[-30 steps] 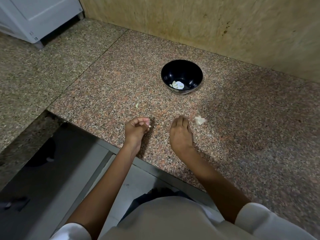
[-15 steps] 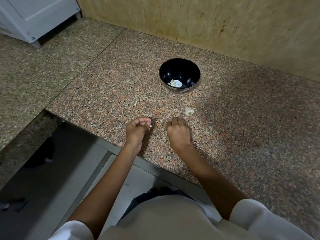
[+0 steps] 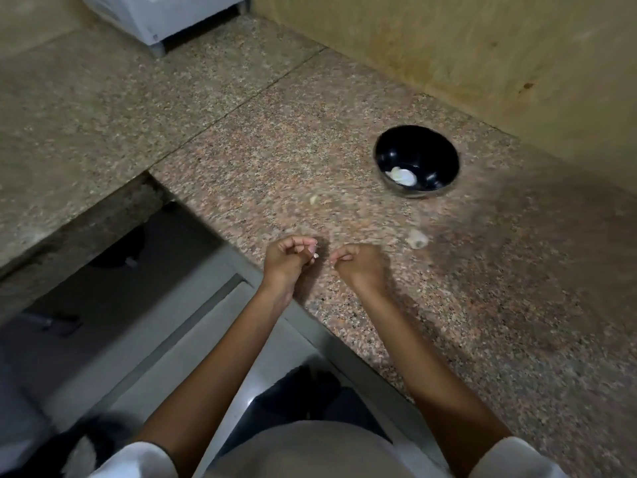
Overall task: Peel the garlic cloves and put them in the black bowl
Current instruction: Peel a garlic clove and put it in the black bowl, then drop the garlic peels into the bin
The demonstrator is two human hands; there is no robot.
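Head view: the left hand (image 3: 287, 260) sits near the front edge of the granite counter (image 3: 482, 305). Its fingers are curled in, and the thumb and forefinger pinch a small pale piece (image 3: 314, 254) at their tips. It is too small and blurred to tell whether this is a garlic clove or only skin. The right hand (image 3: 358, 265) lies just beside it at 3 o'clock, apart from it. Its fingers are folded into a loose fist with the tips turned toward the left hand, and nothing shows inside them.

The black bowl (image 3: 444, 157) stands well away at about 1 o'clock from the hands, near the wall (image 3: 448, 46), with peeled garlic (image 3: 402, 175) lying on its bottom. A loose pale scrap (image 3: 417, 239) lies on the counter at 2 o'clock from the right hand, near it but not touching. A small fleck (image 3: 313, 199) lies at 12 o'clock from the left hand. A white appliance (image 3: 165, 15) stands at the far 11 o'clock corner.

Judging by the pose, peeling is the step in hand, with the two hands brought together over one piece. The next move would call for the right fingertips to close on the pinched piece and strip it, with the clove then carried up to 1 o'clock and dropped into the bowl.

A second ago the right hand lay flat with its fingers stretched out, the tips at the loose scrap. It has since curled and drawn back toward the left hand, leaving the scrap on the counter. The left hand's pinch is unchanged. The view has swung left, so the bowl now appears further right.
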